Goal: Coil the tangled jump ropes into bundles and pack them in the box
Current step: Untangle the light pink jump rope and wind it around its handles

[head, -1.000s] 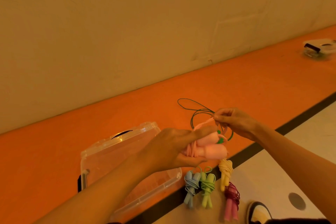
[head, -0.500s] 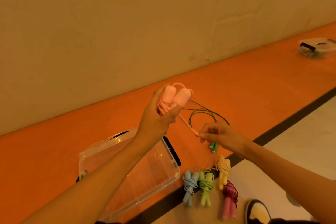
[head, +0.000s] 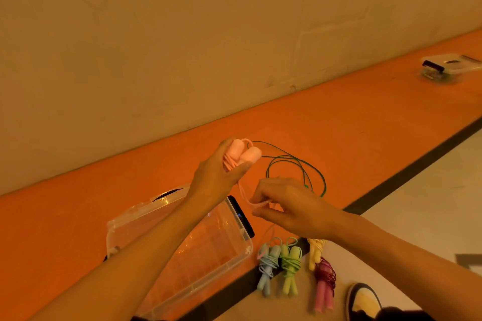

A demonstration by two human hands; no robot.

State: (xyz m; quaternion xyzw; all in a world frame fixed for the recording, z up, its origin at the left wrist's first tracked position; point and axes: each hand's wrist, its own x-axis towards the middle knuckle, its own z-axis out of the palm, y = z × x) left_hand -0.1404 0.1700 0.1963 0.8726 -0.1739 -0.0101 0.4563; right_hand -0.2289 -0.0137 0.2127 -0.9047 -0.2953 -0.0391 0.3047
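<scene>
My left hand (head: 217, 174) grips a pink jump rope (head: 241, 155) by its two handles and coiled cord, raised above the orange floor. A loose end of that pink cord (head: 257, 203) runs down to my right hand (head: 289, 206), which pinches it. The clear plastic box (head: 229, 247) lies open below my left forearm with no ropes inside. A green rope (head: 300, 167) lies uncoiled on the floor behind my hands. Bundled ropes lie in a row by the box: blue (head: 267, 266), light green (head: 289, 266), yellow (head: 315, 253) and magenta (head: 323, 284).
A wall runs along the far side of the orange strip. A black line (head: 407, 172) separates orange floor from pale floor at the right. A second clear box (head: 448, 68) sits far right. A shoe (head: 363, 300) shows at the bottom edge.
My left hand lifted the pink rope bundle up and left, away from the floor. My right hand dropped lower and drew the loose pink cord end down toward the box.
</scene>
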